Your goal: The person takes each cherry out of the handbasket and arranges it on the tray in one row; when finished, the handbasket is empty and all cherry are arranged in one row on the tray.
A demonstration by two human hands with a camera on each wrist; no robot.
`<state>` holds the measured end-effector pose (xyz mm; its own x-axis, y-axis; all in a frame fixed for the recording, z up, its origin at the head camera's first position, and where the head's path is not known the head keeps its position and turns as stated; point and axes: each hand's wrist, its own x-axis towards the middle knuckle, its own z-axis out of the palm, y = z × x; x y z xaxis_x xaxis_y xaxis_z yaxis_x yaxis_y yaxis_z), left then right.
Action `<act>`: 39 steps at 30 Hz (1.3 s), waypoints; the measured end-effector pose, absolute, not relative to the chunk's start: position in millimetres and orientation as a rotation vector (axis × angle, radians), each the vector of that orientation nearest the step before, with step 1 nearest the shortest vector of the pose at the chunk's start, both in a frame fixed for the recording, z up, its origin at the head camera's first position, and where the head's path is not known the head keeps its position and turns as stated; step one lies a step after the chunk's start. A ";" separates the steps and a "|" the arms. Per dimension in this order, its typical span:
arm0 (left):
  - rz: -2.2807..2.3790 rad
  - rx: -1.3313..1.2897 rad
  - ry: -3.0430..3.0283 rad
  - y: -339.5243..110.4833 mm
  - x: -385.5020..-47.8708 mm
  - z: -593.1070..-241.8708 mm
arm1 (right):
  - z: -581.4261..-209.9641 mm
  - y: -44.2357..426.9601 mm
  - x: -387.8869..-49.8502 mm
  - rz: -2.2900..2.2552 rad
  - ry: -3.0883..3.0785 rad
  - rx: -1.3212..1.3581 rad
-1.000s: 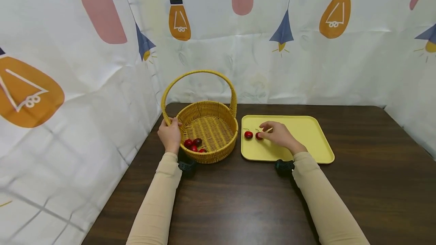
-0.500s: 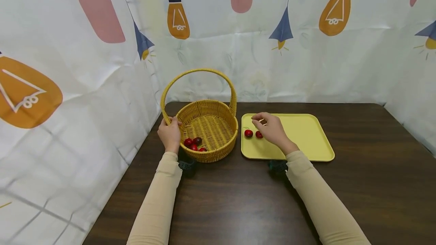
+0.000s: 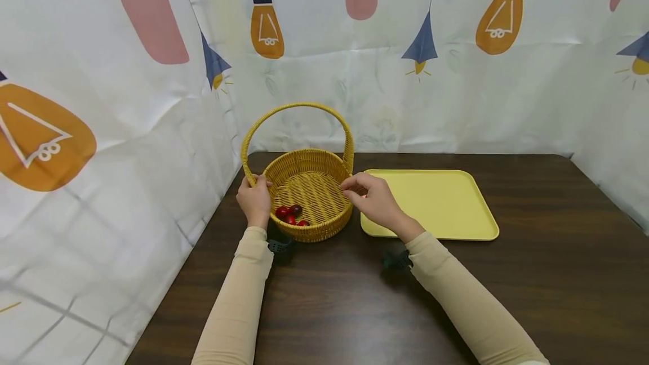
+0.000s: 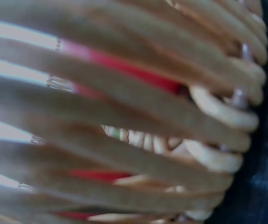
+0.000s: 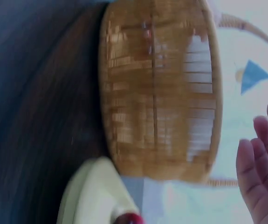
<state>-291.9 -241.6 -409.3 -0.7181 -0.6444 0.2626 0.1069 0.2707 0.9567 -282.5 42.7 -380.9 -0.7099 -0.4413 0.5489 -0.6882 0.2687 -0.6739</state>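
A yellow woven basket with a tall arched handle stands on the table in the head view. My left hand grips its left rim at the foot of the handle. Several dark red cherries lie inside, at the basket's near left. By the right rim is my right hand, thumb and forefinger brought close together; whether something sits between them is not visible. In the right wrist view its fingers are curved and partly cut off. One cherry shows on the yellow tray there. Blurred basket weave fills the left wrist view.
The yellow tray lies right of the basket, its left end partly covered by my right hand. Dark wooden table extends in front. A white patterned curtain hangs behind and along the left side.
My right hand has lifted off a cherry on the tray and moved left to the basket's right rim. The left hand keeps its grip on the basket.
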 end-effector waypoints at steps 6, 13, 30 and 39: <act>-1.498 0.470 -1.908 -241.3 -291.6 -409.6 | -380.8 12.1 -280.5 1.337 -2.411 1.174; -1.492 0.480 -1.912 -242.6 -289.5 -409.8 | -381.0 -26.0 -287.0 0.961 -2.703 1.254; -1.483 0.477 -1.920 -239.7 -292.5 -409.1 | -380.2 -53.8 -303.2 0.797 -3.022 1.432; -1.505 0.473 -1.909 -242.1 -293.3 -412.0 | -382.6 -56.8 -308.2 0.762 -3.090 1.548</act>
